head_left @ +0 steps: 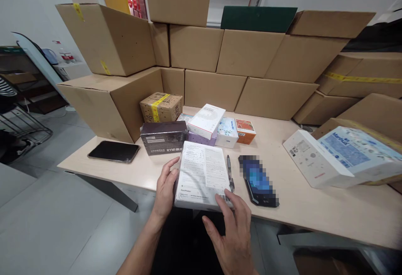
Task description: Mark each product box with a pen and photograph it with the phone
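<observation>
A white box (201, 170) with printed text and a shiny wrapped surface lies before me at the table's front edge. My left hand (166, 189) grips its left side, fingers curled against the edge, the thumb toward the top. My right hand (234, 229) has its fingertips on the box's lower right corner near a barcode, its thumb spread away. A black pen (230, 172) lies just right of the box, and a black handheld device (259, 183) with a blurred screen lies farther right. Behind the box stand a dark carton (163, 137) and a smaller white box (206, 120).
A smartphone (113, 151) lies at the table's left. Small cartons, including an orange one (246, 131) and a blue-white one (228, 132), sit at the middle. Stacked cardboard boxes (213, 88) wall off the back. White boxes (317, 158) stand at the right.
</observation>
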Tool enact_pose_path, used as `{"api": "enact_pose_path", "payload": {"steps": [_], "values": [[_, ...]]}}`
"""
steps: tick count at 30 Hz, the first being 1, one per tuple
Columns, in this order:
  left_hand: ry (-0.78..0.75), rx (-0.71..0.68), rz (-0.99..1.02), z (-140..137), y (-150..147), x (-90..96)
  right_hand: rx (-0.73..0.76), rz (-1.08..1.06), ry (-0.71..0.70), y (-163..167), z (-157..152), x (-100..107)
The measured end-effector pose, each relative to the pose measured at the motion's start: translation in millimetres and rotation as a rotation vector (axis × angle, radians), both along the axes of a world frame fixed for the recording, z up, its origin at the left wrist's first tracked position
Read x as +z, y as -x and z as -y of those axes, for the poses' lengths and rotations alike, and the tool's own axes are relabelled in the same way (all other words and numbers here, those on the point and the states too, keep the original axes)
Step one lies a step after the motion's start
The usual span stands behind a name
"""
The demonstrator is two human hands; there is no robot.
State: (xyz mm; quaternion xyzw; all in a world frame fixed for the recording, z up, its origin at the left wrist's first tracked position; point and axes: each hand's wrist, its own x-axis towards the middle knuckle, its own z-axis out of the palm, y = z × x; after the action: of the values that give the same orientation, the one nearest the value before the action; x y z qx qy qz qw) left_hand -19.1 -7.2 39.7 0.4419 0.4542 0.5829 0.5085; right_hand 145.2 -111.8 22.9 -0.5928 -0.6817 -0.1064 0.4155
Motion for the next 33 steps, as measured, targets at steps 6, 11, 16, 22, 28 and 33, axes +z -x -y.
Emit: {"api": "enact_pose_path", "payload": {"steps": [6, 11, 16, 22, 28, 33], "values": [[-0.045, 0.046, 0.055, 6.2, 7.5, 9.8, 0.051, -0.096, 0.028, 0.3, 2.4, 3.6], [-0.14, 0.074, 0.053, 19.0, 11.8, 26.0, 0.11, -0.231, 0.14, 0.7, 8.8, -2.6], [-0.264, 0.073, 0.007, 31.8, 4.9, 34.2, 0.157, -0.498, 0.273, 6.8, 14.4, -4.9], [-0.48, -0.051, -0.138, 42.2, -11.7, 25.7, 0.204, -0.735, 0.341, 2.1, 14.3, 10.7], [-0.618, -0.06, -0.321, 46.5, -20.0, 16.4, 0.393, -0.833, 0.461, -16.9, 11.9, 14.7], [-0.605, -0.071, -0.261, 51.9, -20.1, 15.0, 0.419, -0.87, 0.49, -17.5, 13.7, 8.1]]}}
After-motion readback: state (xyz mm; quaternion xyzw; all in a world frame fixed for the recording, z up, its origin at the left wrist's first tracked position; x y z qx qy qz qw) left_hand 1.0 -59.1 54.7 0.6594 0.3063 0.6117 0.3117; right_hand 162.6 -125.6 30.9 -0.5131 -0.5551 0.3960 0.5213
